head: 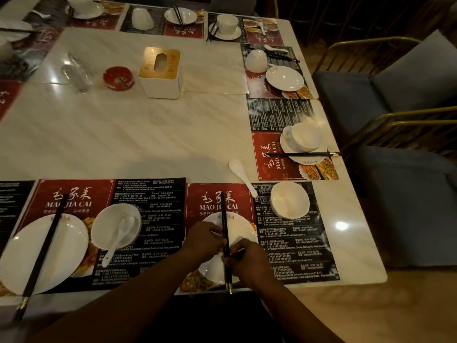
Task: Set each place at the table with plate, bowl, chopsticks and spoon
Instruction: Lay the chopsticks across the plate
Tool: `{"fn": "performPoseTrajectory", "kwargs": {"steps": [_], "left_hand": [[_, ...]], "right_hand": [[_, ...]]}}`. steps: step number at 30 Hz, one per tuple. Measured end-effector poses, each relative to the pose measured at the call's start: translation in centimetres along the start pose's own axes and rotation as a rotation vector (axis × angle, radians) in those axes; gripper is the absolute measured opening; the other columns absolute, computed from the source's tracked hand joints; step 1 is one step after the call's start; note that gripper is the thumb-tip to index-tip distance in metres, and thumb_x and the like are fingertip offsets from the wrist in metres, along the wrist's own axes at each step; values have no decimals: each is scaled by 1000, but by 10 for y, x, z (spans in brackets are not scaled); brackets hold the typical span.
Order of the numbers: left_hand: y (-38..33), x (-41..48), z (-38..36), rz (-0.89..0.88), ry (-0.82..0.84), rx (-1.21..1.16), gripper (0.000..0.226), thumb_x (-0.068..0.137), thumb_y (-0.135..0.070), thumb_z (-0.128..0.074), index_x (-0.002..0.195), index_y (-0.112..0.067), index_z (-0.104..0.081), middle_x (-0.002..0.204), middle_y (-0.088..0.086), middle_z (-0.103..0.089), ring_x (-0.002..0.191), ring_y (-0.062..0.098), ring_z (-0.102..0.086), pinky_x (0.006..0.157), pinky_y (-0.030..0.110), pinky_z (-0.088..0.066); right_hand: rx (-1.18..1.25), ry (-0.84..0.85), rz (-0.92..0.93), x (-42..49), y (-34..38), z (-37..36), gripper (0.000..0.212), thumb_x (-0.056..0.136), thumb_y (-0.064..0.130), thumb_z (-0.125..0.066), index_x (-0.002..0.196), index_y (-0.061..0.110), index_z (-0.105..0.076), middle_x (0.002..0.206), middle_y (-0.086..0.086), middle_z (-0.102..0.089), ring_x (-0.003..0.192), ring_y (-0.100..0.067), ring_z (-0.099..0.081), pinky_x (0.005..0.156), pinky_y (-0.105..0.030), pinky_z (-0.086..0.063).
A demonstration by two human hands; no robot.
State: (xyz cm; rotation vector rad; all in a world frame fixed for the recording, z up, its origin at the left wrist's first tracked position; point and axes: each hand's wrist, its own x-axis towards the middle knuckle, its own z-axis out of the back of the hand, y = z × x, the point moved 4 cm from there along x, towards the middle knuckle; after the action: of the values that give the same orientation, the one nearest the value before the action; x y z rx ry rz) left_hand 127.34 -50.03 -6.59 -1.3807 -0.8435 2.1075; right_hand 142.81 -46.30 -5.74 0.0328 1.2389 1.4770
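At the near place mat, black chopsticks (224, 219) lie lengthwise across a white plate (243, 233). My left hand (204, 241) and my right hand (244, 258) both pinch the chopsticks over the plate. An empty white bowl (289, 199) stands on the mat to the right. A white spoon (241, 175) lies beyond the mat, on the bare table. The place to the left has a plate (44, 253) with chopsticks (45, 246) across it and a bowl (116, 225) holding a spoon (118, 237).
A tissue box (160, 73), a red ashtray (118, 78) and a clear glass (75, 75) stand mid-table. Other set places run along the right and far edges, such as a bowl on a plate (305, 137). Blue chairs (395, 82) stand at the right.
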Motion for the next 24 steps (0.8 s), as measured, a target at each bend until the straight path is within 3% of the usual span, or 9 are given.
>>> {"fn": "performPoseTrajectory", "kwargs": {"steps": [7, 15, 24], "left_hand": [[1, 0, 2, -19, 13, 15, 30, 77, 0, -80, 106, -2, -71, 82, 13, -74, 66, 18, -74, 60, 28, -60], [6, -2, -2, 17, 22, -23, 27, 77, 0, -80, 101, -6, -72, 89, 14, -73, 69, 21, -74, 58, 26, -59], [7, -3, -2, 9, 9, -25, 24, 80, -4, -79, 102, -7, -71, 83, 11, -74, 65, 18, -74, 59, 29, -60]], "right_hand": [[-34, 2, 27, 7, -5, 1, 8, 83, 9, -74, 80, 16, -71, 70, -5, -73, 57, -23, -71, 61, -47, -61], [-83, 18, 49, 5, -8, 3, 8, 81, 10, -77, 82, 15, -70, 76, -4, -72, 60, -23, -72, 66, -47, -61], [-84, 59, 38, 3, -3, 4, 4, 83, 11, -75, 81, 13, -72, 74, -7, -73, 65, -26, -73, 70, -48, -60]]}}
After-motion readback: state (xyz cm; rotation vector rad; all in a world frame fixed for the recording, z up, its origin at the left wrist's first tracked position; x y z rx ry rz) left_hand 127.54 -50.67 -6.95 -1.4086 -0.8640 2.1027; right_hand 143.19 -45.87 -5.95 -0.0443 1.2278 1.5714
